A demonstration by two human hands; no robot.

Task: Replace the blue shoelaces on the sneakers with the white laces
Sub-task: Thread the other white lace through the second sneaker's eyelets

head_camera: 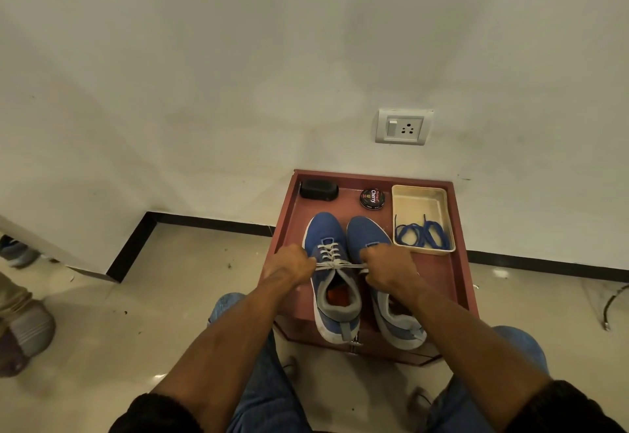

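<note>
**Drawing the white lace tight on the left-hand sneaker**

We are pulling outward with both hands, and that is why the flat white woven shoelace (335,265) is running as one taut line across the throat of the blue knit sneaker with the grey padded collar (332,276). Our left hand (293,266) is curled into a fist at nine o'clock of the shoe's top eyelets, gripping one lace end; our right hand (388,267) is curled likewise at three o'clock, gripping the other end. We are judging this as the tightening of a first knot, since the crossings below are already sitting snug, laddering toward the toe at twelve o'clock.

The second blue knit sneaker (381,282) is lying just beside the first, at its three o'clock, partly under our right wrist; we cannot tell how far it is laced.

Both shoes are standing on the reddish-brown wooden tray-top stand (456,276), whose raised lip is keeping everything together. The removed blue cord shoelaces (422,235) are resting in loose coils in the cream rectangular plastic tray (401,209) at two o'clock, set aside out of our working space. At twelve o'clock a round black shoe-polish tin (372,198) and a black oblong brush-like block (319,190) are sitting against the far rim.
</note>
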